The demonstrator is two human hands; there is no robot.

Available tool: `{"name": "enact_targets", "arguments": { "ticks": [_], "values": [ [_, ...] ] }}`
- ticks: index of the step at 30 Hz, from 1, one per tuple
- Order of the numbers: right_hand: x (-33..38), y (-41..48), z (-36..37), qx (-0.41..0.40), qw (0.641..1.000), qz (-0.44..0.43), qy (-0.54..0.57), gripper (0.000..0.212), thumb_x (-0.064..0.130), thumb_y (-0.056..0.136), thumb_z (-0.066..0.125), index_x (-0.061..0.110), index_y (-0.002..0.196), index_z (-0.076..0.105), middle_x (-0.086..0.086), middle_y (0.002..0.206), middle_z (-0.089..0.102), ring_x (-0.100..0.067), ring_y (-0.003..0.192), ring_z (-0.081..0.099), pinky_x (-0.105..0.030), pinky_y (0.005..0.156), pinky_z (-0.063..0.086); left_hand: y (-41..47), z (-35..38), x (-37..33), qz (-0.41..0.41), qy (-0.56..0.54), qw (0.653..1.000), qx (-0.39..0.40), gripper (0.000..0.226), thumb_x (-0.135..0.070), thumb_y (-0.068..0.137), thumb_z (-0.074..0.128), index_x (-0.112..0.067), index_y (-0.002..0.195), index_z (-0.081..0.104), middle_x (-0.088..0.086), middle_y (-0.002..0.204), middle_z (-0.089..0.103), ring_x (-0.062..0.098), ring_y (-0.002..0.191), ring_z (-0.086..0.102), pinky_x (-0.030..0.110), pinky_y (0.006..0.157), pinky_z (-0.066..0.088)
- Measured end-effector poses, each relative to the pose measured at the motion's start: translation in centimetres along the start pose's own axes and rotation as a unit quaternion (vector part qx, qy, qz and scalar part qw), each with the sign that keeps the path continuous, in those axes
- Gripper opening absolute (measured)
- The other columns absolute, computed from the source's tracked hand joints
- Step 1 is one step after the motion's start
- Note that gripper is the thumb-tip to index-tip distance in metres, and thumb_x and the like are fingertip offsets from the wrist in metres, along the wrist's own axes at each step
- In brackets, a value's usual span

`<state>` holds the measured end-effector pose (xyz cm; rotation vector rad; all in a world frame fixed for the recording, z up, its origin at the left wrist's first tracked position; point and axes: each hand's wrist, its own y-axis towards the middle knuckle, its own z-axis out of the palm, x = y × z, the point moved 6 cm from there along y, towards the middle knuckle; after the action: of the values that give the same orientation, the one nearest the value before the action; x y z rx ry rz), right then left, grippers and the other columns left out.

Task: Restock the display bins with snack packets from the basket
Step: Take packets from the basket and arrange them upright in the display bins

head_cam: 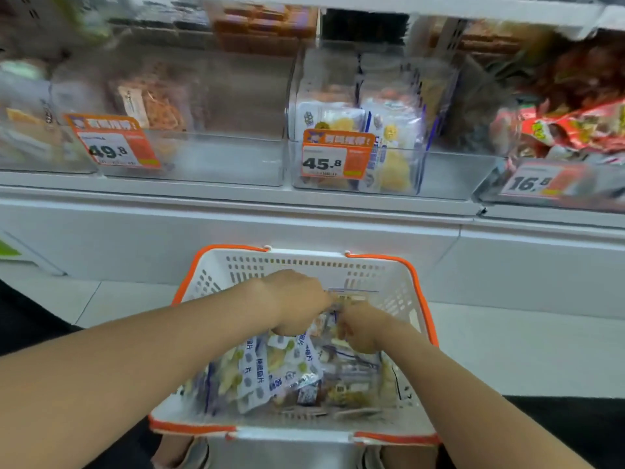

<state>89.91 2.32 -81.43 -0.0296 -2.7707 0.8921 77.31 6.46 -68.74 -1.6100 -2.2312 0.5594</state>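
- Far left on the shelf (203, 192): the clear left bin (220, 157) held brown packets (152, 103) at its back left, with bare floor beside them. An orange 49.8 tag (113, 142) hung on its front.
- Just right of that was the middle bin (443, 170). White-and-blue packets (392, 137) stood upright in its left part, and a 45.8 tag (336, 154) was on the front wall.
- Far right: the right bin (490, 191) was heaped with red packets (575, 126) and carried a 16.8 tag (541, 181). All of it was blurred.
- Near centre, below the shelf: a white basket (304, 262) with an orange rim sat in front of the person. Couldn't tell what it rested on.
- Snack packets (291, 370) lay in a loose pile inside the basket, with the same white-and-blue print as the middle bin's stock.
- The left hand (297, 301) reached into the basket from the left, knuckles up. Its fingers were curled down on the snack packets at the top of the pile. Blur hid the exact pinch.
- The right hand (363, 328) was just right of the left hand, almost touching it. It was also in the basket, with fingers curled round the snack packets.
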Motion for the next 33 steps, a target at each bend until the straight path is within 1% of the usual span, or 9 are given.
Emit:
{"name": "enact_targets", "arguments": {
  "ticks": [4,8,13,15,17,20,26,29,33],
  "values": [
    [-0.2,0.7,6.0,0.127,0.992,-0.01,-0.007,0.025,0.006,0.093,0.059,0.008,0.107,0.079,-0.011,0.109,0.076,-0.031,0.1,0.07,-0.047,0.09,0.06,0.5,2.3,-0.9,0.009,0.036,0.997,0.063,0.021,0.008,0.092,0.05,-0.01,0.098,0.058,0.005,0.076,0.052,0.022,0.055,0.041,0.037,0.051,0.037],
    [0.5,0.9,9.4,0.195,0.98,-0.004,-0.037,0.034,0.007,0.089,0.058,0.005,0.12,0.071,-0.013,0.117,0.068,-0.032,0.104,0.067,-0.046,0.091,0.06,1.1,3.8,-0.7,0.004,0.039,0.995,0.091,0.026,0.007,0.089,0.051,-0.008,0.104,0.066,0.004,0.077,0.053,0.02,0.056,0.044,0.035,0.052,0.041],
    [0.5,1.6,10.1,0.094,0.991,0.04,0.083,0.071,0.012,0.093,0.068,0.006,0.151,0.027,-0.01,0.124,0.063,-0.028,0.109,0.062,-0.029,0.08,0.05,1.3,4.2,-0.6,-0.002,0.035,0.995,0.093,0.024,0.005,0.09,0.052,-0.009,0.104,0.066,0.004,0.082,0.057,0.019,0.062,0.052,0.034,0.055,0.045],
    [1.4,1.9,9.7,0.084,0.992,0.026,0.091,0.075,0.008,0.096,0.061,0.005,0.156,0.017,-0.014,0.129,0.062,-0.03,0.109,0.061,-0.035,0.081,0.047,1.3,4.0,-0.7,-0.002,0.033,0.995,0.092,0.021,0.005,0.091,0.052,-0.009,0.102,0.064,0.004,0.081,0.056,0.019,0.061,0.051,0.034,0.055,0.044],
    [2.5,2.0,9.8,0.085,0.995,0.009,0.046,0.057,0.005,0.096,0.058,0.003,0.148,0.033,-0.016,0.127,0.062,-0.032,0.108,0.061,-0.039,0.08,0.048,1.3,3.7,-0.8,-0.003,0.035,0.995,0.093,0.018,0.004,0.091,0.053,-0.009,0.099,0.063,0.004,0.079,0.055,0.019,0.06,0.049,0.035,0.055,0.044],
    [3.4,2.1,9.9,0.077,0.997,0.009,0.005,0.011,0.012,0.094,0.063,0.012,0.101,0.055,-0.01,0.108,0.065,-0.033,0.101,0.063,-0.039,0.078,0.052,1.2,3.8,-0.8,-0.003,0.031,0.995,0.093,0.016,0.003,0.091,0.054,-0.009,0.097,0.062,0.005,0.079,0.055,0.019,0.06,0.05,0.035,0.056,0.046],
    [3.2,1.5,6.2,0.11,0.993,0.016,0.038,0.03,0.018,0.083,0.06,0.016,0.057,0.044,-0.002,0.06,0.045,-0.024,0.06,0.044,-0.033,0.06,0.043,0.5,3.5,-0.1,-0.018,0.003,0.994,0.105,0.022,0.004,0.091,0.053,-0.008,0.106,0.063,0.004,0.082,0.053,0.02,0.062,0.05,0.034,0.054,0.043],
    [2.4,0.5,1.3,0.077,0.988,0.047,0.128,0.029,0.028,0.079,0.061,0.005,0.061,0.058,-0.004,0.059,0.055,-0.023,0.059,0.054,-0.031,0.061,0.045,0.1,3.3,0.5,-0.03,-0.033,0.993,0.114,0.034,0.003,0.094,0.054,-0.01,0.125,0.062,0.007,0.1,0.06,0.021,0.071,0.054,0.032,0.054,0.039],
    [1.3,-0.8,-4.3,0.006,0.951,0.078,0.298,0.017,0.009,0.083,0.058,0.0,0.068,0.055,-0.006,0.057,0.062,-0.025,0.053,0.071,-0.031,0.051,0.049,-0.5,2.5,1.9,-0.062,-0.142,0.983,0.097,0.047,-0.002,0.099,0.056,-0.021,0.142,0.05,0.008,0.127,0.056,0.019,0.083,0.058,0.032,0.065,0.045]
  ]
}}
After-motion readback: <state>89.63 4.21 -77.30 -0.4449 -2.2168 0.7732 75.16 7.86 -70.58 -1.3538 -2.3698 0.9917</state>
